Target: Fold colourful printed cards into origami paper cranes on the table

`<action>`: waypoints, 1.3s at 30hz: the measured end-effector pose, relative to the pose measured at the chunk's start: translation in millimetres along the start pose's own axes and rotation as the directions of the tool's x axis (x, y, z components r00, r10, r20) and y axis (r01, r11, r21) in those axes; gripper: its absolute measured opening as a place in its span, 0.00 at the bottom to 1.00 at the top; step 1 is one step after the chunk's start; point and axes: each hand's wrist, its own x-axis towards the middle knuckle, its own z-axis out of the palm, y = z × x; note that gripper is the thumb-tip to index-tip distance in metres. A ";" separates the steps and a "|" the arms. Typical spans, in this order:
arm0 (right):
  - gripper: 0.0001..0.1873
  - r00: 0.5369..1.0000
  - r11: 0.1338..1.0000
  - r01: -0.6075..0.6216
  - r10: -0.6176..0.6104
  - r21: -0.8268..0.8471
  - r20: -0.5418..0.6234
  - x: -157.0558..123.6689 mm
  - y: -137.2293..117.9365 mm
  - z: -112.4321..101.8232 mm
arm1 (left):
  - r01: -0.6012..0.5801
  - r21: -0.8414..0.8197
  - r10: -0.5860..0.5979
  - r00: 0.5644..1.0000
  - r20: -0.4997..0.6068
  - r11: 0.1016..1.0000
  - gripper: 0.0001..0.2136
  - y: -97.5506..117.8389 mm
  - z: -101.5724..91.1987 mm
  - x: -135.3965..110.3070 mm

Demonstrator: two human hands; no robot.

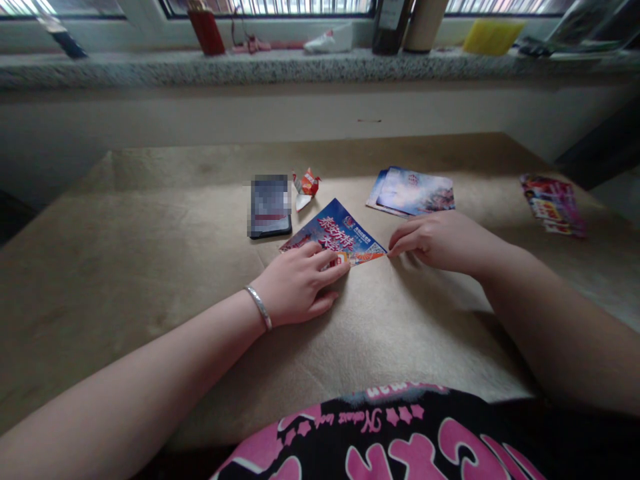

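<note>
A blue printed sheet of paper (345, 230), folded into a triangle with one point facing away from me, lies on the table. My left hand (305, 280), with a silver bracelet at the wrist, rests flat over its lower left part with fingers spread. At the right corner, my right hand (427, 241) pinches the paper between thumb and fingertips. Just beyond the sheet stands a small red and white origami bird (307, 188). To its left lies a dark phone (271, 207), its screen pixelated.
Printed sheets (415, 190) lie stacked beyond my right hand. More pink and red leaflets (554, 207) are near the table's right side. On the granite windowsill (280, 70) stand a red container (206, 30), dark and beige bottles, and a yellow object (493, 37).
</note>
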 end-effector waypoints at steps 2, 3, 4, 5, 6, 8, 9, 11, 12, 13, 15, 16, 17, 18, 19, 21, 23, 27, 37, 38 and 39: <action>0.22 1.000 1.000 -0.014 0.014 0.015 0.005 -0.4 1.9 1.3 | -0.001 0.002 0.001 1.000 -0.004 1.000 0.21 0.1 0.2 0.1; 0.22 1.000 1.000 -0.018 0.018 0.021 0.007 -0.7 3.1 2.3 | -0.003 0.004 0.003 1.000 -0.008 1.000 0.21 0.1 0.3 0.1; 0.22 1.000 0.999 -0.019 0.019 0.028 0.006 -1.0 4.3 3.6 | -0.005 0.005 0.005 1.000 -0.010 1.000 0.21 0.1 0.3 0.0; 0.22 1.000 0.999 -0.020 0.020 0.037 -0.002 -1.4 5.6 5.0 | -0.006 0.006 0.007 1.000 -0.012 1.000 0.21 0.1 0.2 -0.1; 0.21 1.000 0.999 -0.019 0.020 0.047 -0.018 -1.9 6.8 6.5 | -0.007 0.007 0.007 1.000 -0.015 1.000 0.21 0.1 0.2 -0.3; 0.19 0.997 0.998 -0.018 0.022 0.068 -0.069 -2.7 8.5 9.5 | -0.005 0.005 0.005 1.000 -0.017 1.000 0.21 0.0 0.4 -0.6; 0.18 0.995 0.997 -0.014 0.022 0.080 -0.102 -2.9 8.5 10.7 | -0.002 0.004 0.002 1.000 -0.017 1.000 0.21 0.0 0.5 -0.7; 0.17 0.985 0.994 -0.001 0.020 0.110 -0.172 -2.1 5.4 12.1 | -0.001 -0.001 0.001 1.000 -0.015 1.000 0.21 0.1 0.7 -0.7; 0.17 0.980 0.991 0.019 0.008 0.133 -0.199 -1.0 2.3 12.4 | -0.001 -0.002 0.001 1.000 -0.015 1.000 0.21 0.3 0.7 -0.6; 0.17 0.974 0.988 0.051 -0.017 0.145 -0.227 0.6 -1.8 12.7 | -0.002 -0.005 0.002 1.000 -0.016 1.000 0.21 0.5 0.7 -0.4; 0.19 0.972 0.980 0.118 -0.080 0.163 -0.223 5.0 -11.6 13.5 | 0.000 -0.004 0.000 1.000 -0.024 1.000 0.22 0.9 0.5 0.1; 0.19 0.972 0.976 0.148 -0.113 0.162 -0.208 7.4 -16.5 14.2 | 0.000 -0.001 0.000 1.000 -0.026 1.000 0.22 1.0 0.2 0.4; 0.18 0.972 0.974 0.167 -0.136 0.154 -0.191 9.8 -20.8 15.0 | 0.000 0.004 0.000 1.000 -0.027 1.000 0.22 1.1 -0.2 0.8; 0.17 0.972 0.976 0.166 -0.139 0.137 -0.189 12.0 -24.2 15.8 | -0.002 0.008 0.002 1.000 -0.026 1.000 0.22 1.0 -0.6 1.2; 0.17 0.973 0.980 0.154 -0.129 0.124 -0.189 13.8 -26.7 16.7 | -0.005 0.012 0.005 1.000 -0.028 1.000 0.22 0.8 -1.0 1.6; 0.17 0.971 0.980 0.169 -0.148 0.105 -0.186 16.4 -29.0 18.0 | -0.007 0.018 0.008 1.000 -0.027 1.000 0.21 0.4 -1.8 2.3; 0.17 0.964 0.973 0.206 -0.184 0.103 -0.189 17.6 -29.1 19.0 | -0.004 0.020 0.004 1.000 -0.022 1.000 0.22 -0.1 -2.0 2.9; 0.19 0.957 0.961 0.242 -0.214 0.136 -0.196 18.1 -29.0 21.3 | -0.002 0.030 0.003 1.000 -0.006 1.000 0.23 -0.4 -0.7 3.8; 0.13 0.959 0.966 0.221 -0.190 0.137 -0.208 24.6 -32.8 25.4 | 0.051 -0.025 -0.052 0.998 -0.035 0.998 0.22 -2.4 3.3 8.3; 0.12 0.959 0.966 0.219 -0.188 0.135 -0.211 24.8 -33.1 25.3 | 0.050 -0.028 -0.051 0.998 -0.035 0.998 0.23 -2.4 3.2 8.4; 0.12 0.959 0.967 0.218 -0.187 0.133 -0.212 24.9 -33.3 25.1 | 0.048 -0.032 -0.049 0.998 -0.034 0.998 0.22 -2.5 2.9 8.4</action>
